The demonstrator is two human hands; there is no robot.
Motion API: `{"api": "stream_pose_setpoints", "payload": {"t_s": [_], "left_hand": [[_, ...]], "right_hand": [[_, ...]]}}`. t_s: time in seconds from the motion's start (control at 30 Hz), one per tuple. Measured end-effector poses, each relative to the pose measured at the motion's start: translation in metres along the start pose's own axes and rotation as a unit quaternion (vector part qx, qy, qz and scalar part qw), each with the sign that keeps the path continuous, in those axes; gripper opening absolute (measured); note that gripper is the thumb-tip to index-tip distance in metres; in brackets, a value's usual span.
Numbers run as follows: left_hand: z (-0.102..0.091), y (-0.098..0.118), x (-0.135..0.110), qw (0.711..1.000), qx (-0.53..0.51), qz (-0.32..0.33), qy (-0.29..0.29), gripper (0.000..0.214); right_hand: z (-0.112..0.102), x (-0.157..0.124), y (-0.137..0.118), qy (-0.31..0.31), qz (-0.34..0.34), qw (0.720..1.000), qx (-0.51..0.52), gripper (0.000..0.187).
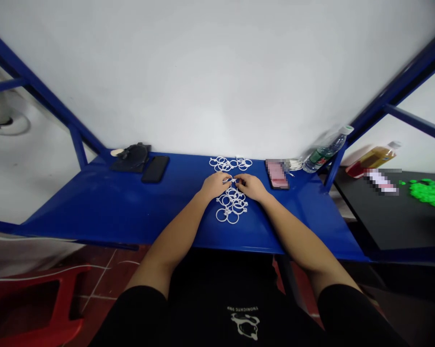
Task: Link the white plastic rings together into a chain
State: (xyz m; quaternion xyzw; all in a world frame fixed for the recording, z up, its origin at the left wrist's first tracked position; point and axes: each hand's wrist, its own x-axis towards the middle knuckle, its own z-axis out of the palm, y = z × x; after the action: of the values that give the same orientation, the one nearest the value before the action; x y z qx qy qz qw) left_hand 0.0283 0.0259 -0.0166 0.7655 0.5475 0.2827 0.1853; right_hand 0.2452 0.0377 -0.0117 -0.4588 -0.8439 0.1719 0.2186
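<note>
My left hand [216, 185] is closed, with its fingertips pinching one side of a white plastic curtain ring [233, 180]. Opposite it, my right hand [251, 187] is curled with thumb and fingers closed on the same small white piece. My fingers partly cover that ring, so its joint is hard to make out. Just below the hands lies a loose pile of similar white rings [227, 215], each with a small eyelet. Beyond the hands, near the wall, rests a second group of white rings [222, 163].
On the blue table [105, 207] at left lie a black phone [155, 169] and a black pouch [132, 158]. To the right are a pink-screened phone [277, 174], a white cable [295, 165] and a clear bottle [325, 153]. Green pieces [428, 192] cover part of the neighbouring black table [394, 221].
</note>
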Motion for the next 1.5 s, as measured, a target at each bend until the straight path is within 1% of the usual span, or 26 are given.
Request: {"api": "stream_pose_setpoints", "payload": {"t_s": [0.1,0.17,0.23,0.3,0.4,0.57,0.67,0.77,0.87,1.03,1.1,1.13,1.27,1.3,1.5], "left_hand": [[0.000,0.001,0.000,1.000,0.001,-0.025,0.001,0.026],[0.001,0.001,0.000,0.999,-0.003,-0.035,0.001,0.032],[0.003,0.000,0.000,0.999,-0.003,-0.040,0.010,0.042],[0.006,-0.001,0.000,0.999,0.003,-0.041,0.028,0.046],[0.009,-0.002,0.001,0.997,0.022,-0.047,0.058,0.039],[0.006,-0.009,0.003,0.992,0.030,-0.075,0.098,0.033],[0.001,-0.012,0.005,0.989,0.019,-0.093,0.111,0.032],[-0.001,-0.014,0.005,0.988,0.010,-0.102,0.116,0.028],[0.001,-0.015,0.005,0.989,0.003,-0.089,0.117,0.027],[0.006,-0.014,0.005,0.995,0.001,-0.040,0.091,0.050],[0.007,-0.012,0.005,0.996,-0.002,-0.027,0.089,0.053],[0.006,-0.011,0.005,0.995,-0.007,-0.022,0.094,0.051],[0.003,-0.003,0.005,0.990,-0.039,-0.010,0.134,0.025],[0.002,-0.001,0.005,0.989,-0.045,-0.009,0.140,0.022],[0.000,0.004,0.003,0.985,-0.063,0.021,0.158,0.025]], "right_hand": [[-0.001,0.000,-0.002,0.000,0.026,1.000,0.007,0.038],[-0.002,0.000,-0.005,-0.003,0.035,0.999,-0.001,0.039],[-0.002,0.000,-0.006,-0.006,0.037,0.999,-0.015,0.036],[-0.002,0.001,-0.007,-0.007,0.034,0.999,-0.029,0.031],[-0.001,0.001,-0.005,0.012,0.035,0.999,-0.030,0.026],[-0.001,-0.001,0.002,0.053,0.057,0.996,0.047,0.033],[-0.001,-0.001,0.004,0.052,0.054,0.995,0.069,0.033],[0.000,-0.001,0.005,0.047,0.042,0.997,0.052,0.029],[0.002,-0.002,0.006,0.048,0.031,0.998,0.038,0.027],[0.002,-0.002,0.008,0.045,0.019,0.998,0.037,0.027],[0.002,-0.002,0.008,0.044,0.021,0.998,0.034,0.027],[0.001,-0.002,0.008,0.043,0.022,0.998,0.032,0.028],[0.000,-0.002,0.006,0.045,0.019,0.998,0.033,0.029],[0.000,-0.003,0.005,0.046,0.018,0.998,0.037,0.028],[-0.002,-0.003,0.004,0.038,0.009,0.997,0.067,0.026]]}}
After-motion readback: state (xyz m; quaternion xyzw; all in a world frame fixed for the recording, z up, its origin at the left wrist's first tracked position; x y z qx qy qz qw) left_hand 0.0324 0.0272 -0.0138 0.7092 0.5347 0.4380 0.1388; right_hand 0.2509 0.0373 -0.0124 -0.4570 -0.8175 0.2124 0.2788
